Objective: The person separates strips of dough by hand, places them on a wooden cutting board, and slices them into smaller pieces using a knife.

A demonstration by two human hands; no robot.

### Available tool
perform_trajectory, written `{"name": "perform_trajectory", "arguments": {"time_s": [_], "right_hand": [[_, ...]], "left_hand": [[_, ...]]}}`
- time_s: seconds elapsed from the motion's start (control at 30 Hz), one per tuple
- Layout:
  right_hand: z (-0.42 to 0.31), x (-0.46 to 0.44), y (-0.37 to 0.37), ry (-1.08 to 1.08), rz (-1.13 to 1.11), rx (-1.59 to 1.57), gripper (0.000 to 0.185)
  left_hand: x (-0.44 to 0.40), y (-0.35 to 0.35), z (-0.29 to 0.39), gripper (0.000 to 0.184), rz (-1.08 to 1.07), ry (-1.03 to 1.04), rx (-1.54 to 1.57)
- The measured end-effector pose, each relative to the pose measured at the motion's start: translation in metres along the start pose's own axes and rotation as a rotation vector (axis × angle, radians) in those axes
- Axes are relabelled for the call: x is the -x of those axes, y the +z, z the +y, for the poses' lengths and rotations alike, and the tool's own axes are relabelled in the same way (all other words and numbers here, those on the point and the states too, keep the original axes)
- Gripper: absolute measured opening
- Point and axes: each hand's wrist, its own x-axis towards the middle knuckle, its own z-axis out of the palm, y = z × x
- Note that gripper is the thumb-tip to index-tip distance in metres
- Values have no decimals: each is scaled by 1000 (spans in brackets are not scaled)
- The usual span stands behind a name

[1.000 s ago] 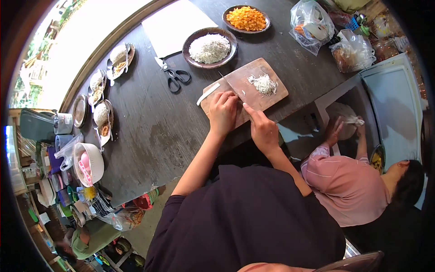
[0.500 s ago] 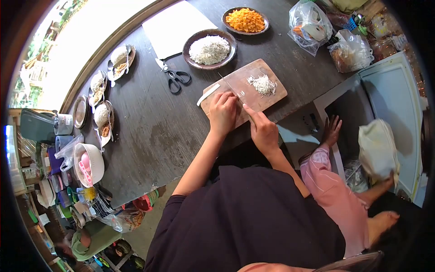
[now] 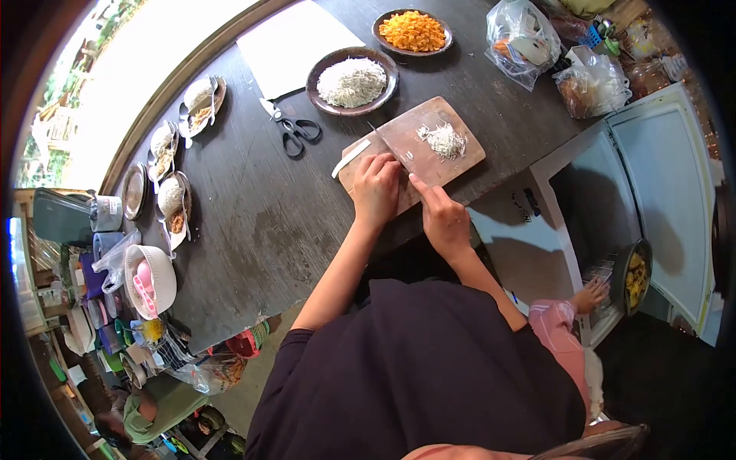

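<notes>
co-worker's hand (image 3: 592, 294) has moved, right of the cutting board (image 3: 464, 159); slicing there seems unaffected: right hand (image 3: 445, 218) grips knife (image 3: 392, 147), left hand (image 3: 376, 185) curled, hold unclear.

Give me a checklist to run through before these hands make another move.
1. Knife held in right hand: ok.
2. Left hand clear of the blade: cannot tell; it is close, and its fingertips are hidden.
3. Cutting board resting on the table: ok.
4. Pile of white shreds away from both hands: ok.
5. Scissors off the board: ok.
6. Co-worker's hand away from the board: ok.
</notes>
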Motion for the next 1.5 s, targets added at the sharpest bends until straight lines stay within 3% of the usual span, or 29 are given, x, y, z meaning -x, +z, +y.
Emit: {"name": "perform_trajectory", "arguments": {"time_s": [0.37, 0.57, 1.5], "right_hand": [[11, -5, 2, -22, 111, 12, 53], [-2, 5, -6, 17, -1, -52, 59], [2, 3, 2, -58, 58, -25, 51]], "left_hand": [[0, -1, 2, 8, -1, -25, 30], [1, -1, 0, 8, 1, -21, 5], [4, 1, -3, 13, 4, -52, 29]]}}
